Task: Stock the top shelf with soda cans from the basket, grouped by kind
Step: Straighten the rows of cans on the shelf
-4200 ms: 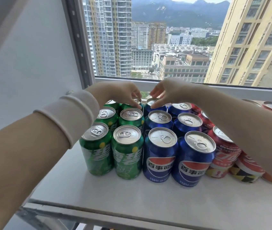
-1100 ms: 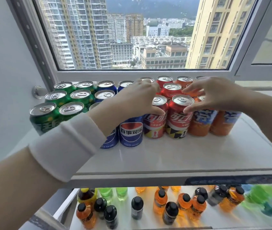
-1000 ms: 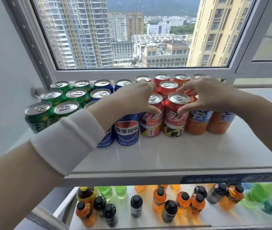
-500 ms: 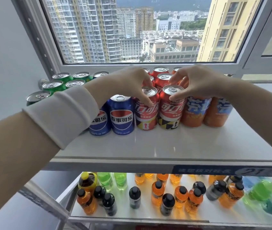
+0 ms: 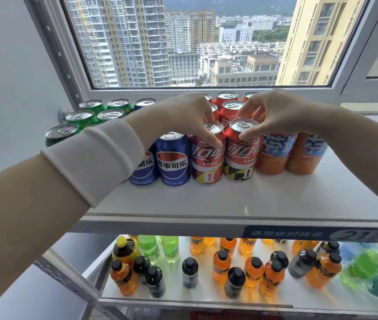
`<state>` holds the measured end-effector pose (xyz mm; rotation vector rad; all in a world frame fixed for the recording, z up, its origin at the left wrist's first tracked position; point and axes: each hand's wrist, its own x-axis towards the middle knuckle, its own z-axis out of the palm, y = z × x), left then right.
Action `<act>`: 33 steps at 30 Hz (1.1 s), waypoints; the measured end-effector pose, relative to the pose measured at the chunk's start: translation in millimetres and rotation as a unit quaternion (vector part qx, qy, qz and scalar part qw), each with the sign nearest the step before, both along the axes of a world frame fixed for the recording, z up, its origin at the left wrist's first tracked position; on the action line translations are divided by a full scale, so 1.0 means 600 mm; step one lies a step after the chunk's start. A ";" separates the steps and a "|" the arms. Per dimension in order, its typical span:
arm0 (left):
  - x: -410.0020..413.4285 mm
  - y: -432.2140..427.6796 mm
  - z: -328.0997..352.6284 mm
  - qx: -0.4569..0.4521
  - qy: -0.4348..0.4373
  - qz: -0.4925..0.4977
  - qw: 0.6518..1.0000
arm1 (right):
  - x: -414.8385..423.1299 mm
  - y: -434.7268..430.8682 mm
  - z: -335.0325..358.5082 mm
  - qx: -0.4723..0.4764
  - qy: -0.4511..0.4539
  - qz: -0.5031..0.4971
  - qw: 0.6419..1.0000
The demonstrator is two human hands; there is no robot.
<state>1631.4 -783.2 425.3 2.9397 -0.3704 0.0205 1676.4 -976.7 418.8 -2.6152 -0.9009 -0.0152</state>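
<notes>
Upright soda cans with silver lids stood in colour blocks on the white top shelf (image 5: 229, 199) under the window (image 5: 206, 42): green cans (image 5: 79, 116) at the left, blue cans (image 5: 171, 158) next, red in the middle and orange cans (image 5: 273, 153) at the right. The left hand (image 5: 183, 118) curled over the left red can (image 5: 208, 162) in the front row, thumb on its face and fingers behind its rim, and the right hand (image 5: 275, 116) gripped the right red can (image 5: 241, 158) touching it in the same way. The lower shelf (image 5: 195, 301) held upright bottles (image 5: 252, 271), orange, green and dark.
</notes>
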 end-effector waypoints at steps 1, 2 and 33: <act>0.000 0.000 -0.001 0.000 -0.001 -0.001 1.000 | 0.000 0.000 0.001 0.001 0.001 -0.002 1.000; 0.000 0.000 -0.002 0.000 -0.002 -0.003 1.000 | 0.000 0.000 0.001 0.003 0.002 -0.004 1.000; -0.006 0.012 -0.001 -0.007 0.023 -0.001 1.000 | -0.007 -0.003 -0.003 0.001 0.038 -0.012 0.999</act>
